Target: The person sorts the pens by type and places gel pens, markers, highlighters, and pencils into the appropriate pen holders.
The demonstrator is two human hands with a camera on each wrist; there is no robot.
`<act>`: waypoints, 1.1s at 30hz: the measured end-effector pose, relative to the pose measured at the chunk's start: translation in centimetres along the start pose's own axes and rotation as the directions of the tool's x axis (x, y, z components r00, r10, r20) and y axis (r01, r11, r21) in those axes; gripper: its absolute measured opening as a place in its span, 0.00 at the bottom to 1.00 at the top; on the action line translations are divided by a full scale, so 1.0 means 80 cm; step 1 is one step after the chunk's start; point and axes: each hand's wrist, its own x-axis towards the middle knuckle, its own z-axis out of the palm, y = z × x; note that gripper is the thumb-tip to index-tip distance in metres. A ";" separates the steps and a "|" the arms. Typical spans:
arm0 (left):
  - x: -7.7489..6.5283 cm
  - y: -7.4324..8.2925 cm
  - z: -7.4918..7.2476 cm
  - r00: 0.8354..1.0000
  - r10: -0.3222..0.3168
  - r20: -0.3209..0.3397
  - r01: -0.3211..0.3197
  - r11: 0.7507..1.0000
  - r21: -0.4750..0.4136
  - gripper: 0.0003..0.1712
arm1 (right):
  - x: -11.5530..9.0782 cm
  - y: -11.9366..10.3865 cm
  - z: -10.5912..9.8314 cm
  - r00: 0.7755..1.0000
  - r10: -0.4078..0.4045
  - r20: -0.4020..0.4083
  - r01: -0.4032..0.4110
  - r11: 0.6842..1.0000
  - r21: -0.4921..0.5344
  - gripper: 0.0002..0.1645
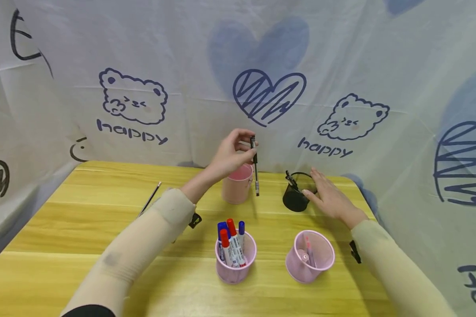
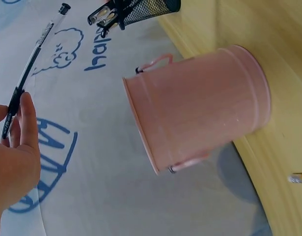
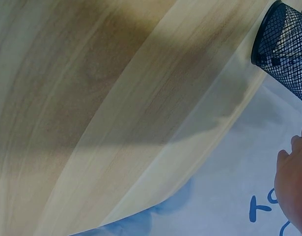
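My left hand pinches a black-and-clear pen between thumb and fingertips. The pen hangs nearly upright, just right of a pink metal bucket with small side handles. In the left wrist view, that bucket shows its whole side, apart from the hand. At the right, my right hand holds the rim of a black mesh pen cup, thumb in front and fingers behind. Dark pens poke up from this cup. The right wrist view cuts off the fingertips.
A pink cup with red and blue markers stands at the front middle. Right of it, another pink cup contains a pink pen. A pencil lies on the left of the wooden table. Printed cloth hangs behind.
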 end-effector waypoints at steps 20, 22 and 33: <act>0.039 -0.015 0.066 0.993 -0.053 0.107 0.058 0.998 -0.035 0.18 | 0.000 0.000 0.001 1.000 0.003 -0.009 -0.003 1.000 0.007 0.51; 0.039 -0.019 0.071 0.990 -0.067 0.122 0.070 0.997 -0.020 0.17 | 0.001 0.000 0.000 1.000 0.003 -0.010 -0.003 1.000 0.009 0.51; 0.037 -0.035 0.086 0.971 -0.120 0.205 0.093 0.986 0.139 0.13 | 0.002 0.000 0.000 1.000 0.015 0.002 -0.015 1.000 0.016 0.52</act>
